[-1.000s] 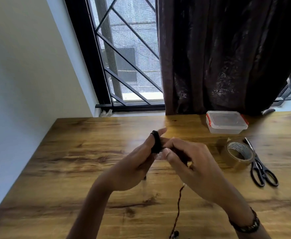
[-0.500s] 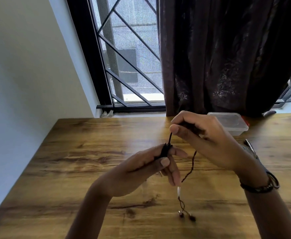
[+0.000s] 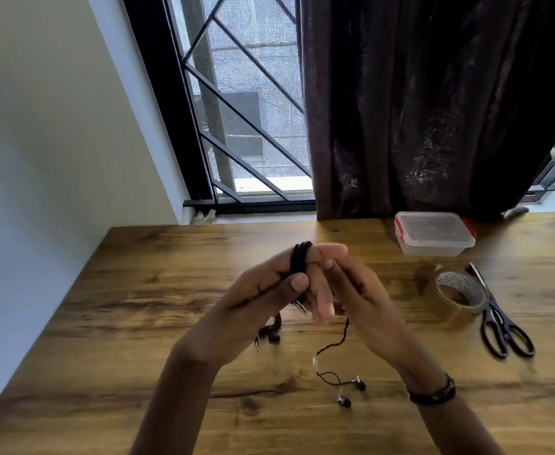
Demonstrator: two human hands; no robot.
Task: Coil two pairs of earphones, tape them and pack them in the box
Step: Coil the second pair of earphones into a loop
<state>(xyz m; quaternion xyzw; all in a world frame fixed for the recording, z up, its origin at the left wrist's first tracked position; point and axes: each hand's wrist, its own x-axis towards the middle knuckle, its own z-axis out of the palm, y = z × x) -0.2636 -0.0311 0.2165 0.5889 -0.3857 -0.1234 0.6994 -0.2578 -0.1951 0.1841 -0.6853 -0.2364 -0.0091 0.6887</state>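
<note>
Both hands meet above the middle of the tabletop (image 3: 157, 290), and much of the work is masked by them. The left hand (image 3: 263, 297) has a black earphone cable (image 3: 300, 261) coiled in several turns round its outstretched fingers (image 3: 330, 251), with the thumb pressed against the coil. The right hand (image 3: 364, 297) lies just behind and beside it, fingers curled; the cable runs into it, but motion blur and the left hand's fingers hide exactly how it pinches the strand. From between the hands the loose end of the cable hangs down to the tabletop, ending in two earbuds (image 3: 351, 394) near the near edge. A second set of earphones (image 3: 271, 331) lies under the left hand, mostly covered; only a dark bunch and a plug show.

Towards the far right corner stands one clear box (image 3: 433, 238) with red clips, lid on. Nearer, by the right edge, sits one roll of tape (image 3: 460, 295), and touching its right side one pair of scissors (image 3: 502, 333). A bracelet (image 3: 433, 394) circles the right wrist. Both forearms are cut off by the bottom of the view.
</note>
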